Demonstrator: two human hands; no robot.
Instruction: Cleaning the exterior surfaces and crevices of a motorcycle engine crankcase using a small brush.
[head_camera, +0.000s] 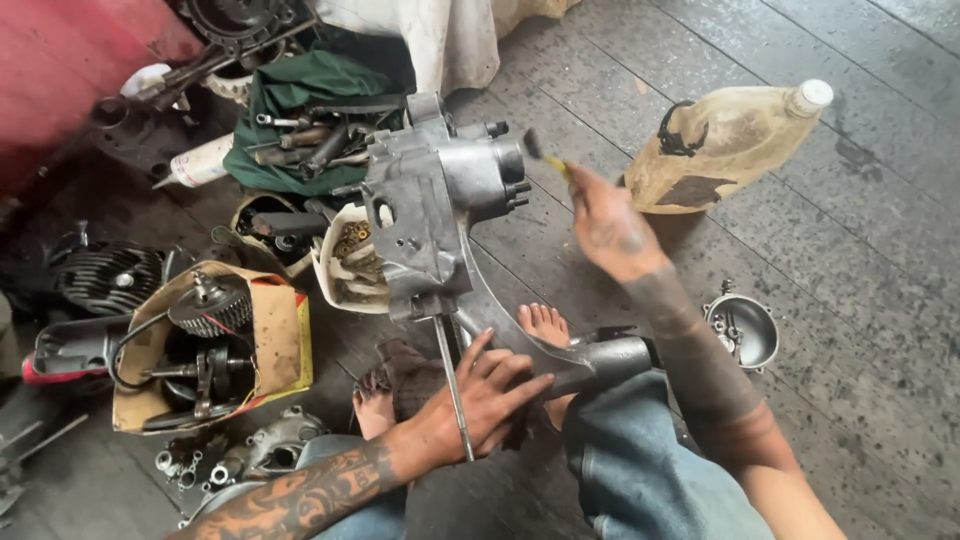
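Head view: looking down at my two bare hands and an engine part on a dark wooden floor.
Left hand: my left hand (478, 398) rests flat on the lower arm of a grey metal engine casing (432, 200), fingers spread wide, pressing it down over a dark rag (408, 372). A thin metal rod (452, 385) runs down from the casing under my palm.
Right hand: my right hand (608, 228) is closed around a small brush with a yellow handle (545, 155), its dark bristles just beside the round end of the casing.
Casing: stands propped between my knees and my bare foot (545, 325), upper end tilted away from me.
Step in hand: I judge this as brushing grime off the casing's round end while the other hand steadies it.
Next move: it likely calls for a firm hold below and short strokes of the brush into the recesses, turning the casing to reach other faces.
Nearby: a grimy plastic jug with a white cap (722, 145) lies to the right; a small metal bowl (745, 328) sits near my right forearm; a white tub of small parts (350, 262) is behind the casing; a cardboard box with engine parts (215, 345) is to the left; a green cloth with tools (310, 120) lies beyond.
Surface and room: worn, oil-stained floor planks (860, 250); a red object fills the far left corner.
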